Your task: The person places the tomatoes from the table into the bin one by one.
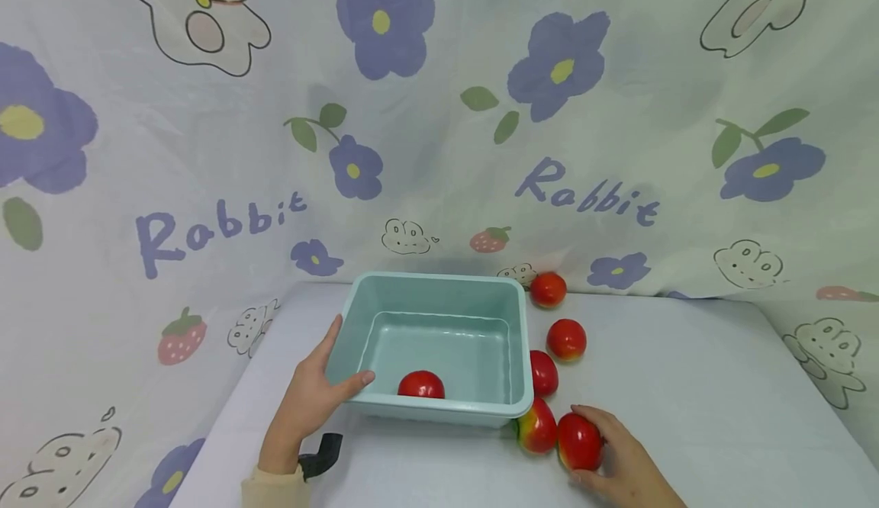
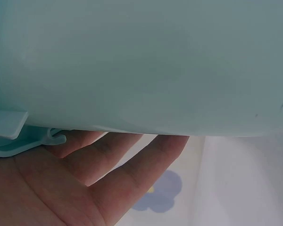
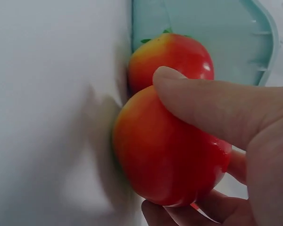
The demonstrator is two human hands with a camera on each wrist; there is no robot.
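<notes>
At the left end of a pale blue-green plastic basin, my left hand grips the rim, thumb over the edge and fingers along the outer wall. Inside the basin, one red tomato shows above the front rim, its lower part hidden. My right hand holds a tomato between thumb and fingers, low at the table surface. Another tomato, yellow-green on one side with a green calyx, lies right beside it, by the basin's front right corner.
Along the basin's right side lie more tomatoes: one against the wall, one farther right and one at the back. A white cloth covers the table. Behind hangs a printed curtain. A black strap shows at the left wrist.
</notes>
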